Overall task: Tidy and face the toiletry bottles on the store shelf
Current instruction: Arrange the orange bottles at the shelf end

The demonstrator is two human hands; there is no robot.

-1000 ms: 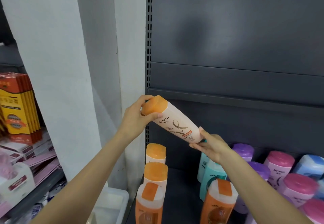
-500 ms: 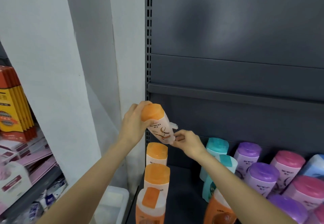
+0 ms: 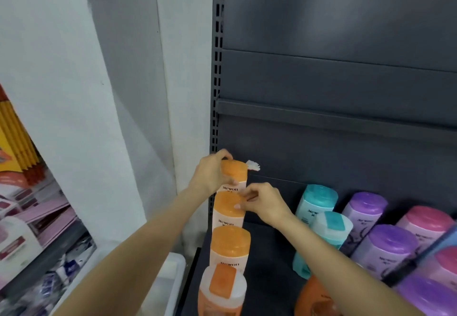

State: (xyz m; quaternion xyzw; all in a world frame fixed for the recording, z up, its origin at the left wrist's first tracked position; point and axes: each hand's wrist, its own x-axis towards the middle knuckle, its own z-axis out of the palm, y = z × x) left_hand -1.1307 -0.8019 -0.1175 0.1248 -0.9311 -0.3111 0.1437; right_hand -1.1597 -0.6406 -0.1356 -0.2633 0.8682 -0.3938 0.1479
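The orange-capped bottle (image 3: 233, 176) stands upright at the shelf's (image 3: 269, 254) back left corner, hard by the slotted upright (image 3: 217, 68) and the dark back panel (image 3: 346, 162). The left hand (image 3: 214, 176) grips its cap, fingers (image 3: 223, 153) curled over the top and thumb on the label side. The right hand (image 3: 263, 203) sits just beside it, its fingers bent in a pinch at the cap of the second orange bottle (image 3: 228, 210); whether it holds anything I cannot tell. A scrap of white paper (image 3: 252, 165) sticks to the panel just behind the held cap.

Four orange bottles run in a file along the shelf's left edge, front to back, caps nearly touching. To their right a bare strip of shelf lies open, partly crossed by the right forearm. Beyond it stand teal bottles (image 3: 317, 200), then purple (image 3: 363, 208) and pink ones (image 3: 424, 224) toward the right edge.

Above, a rail (image 3: 333, 118) crosses the panel, with open space between it and the caps. Left of the upright rises a white wall (image 3: 74, 93), with a neighbouring rack of boxed goods (image 3: 17, 142) at the far left.
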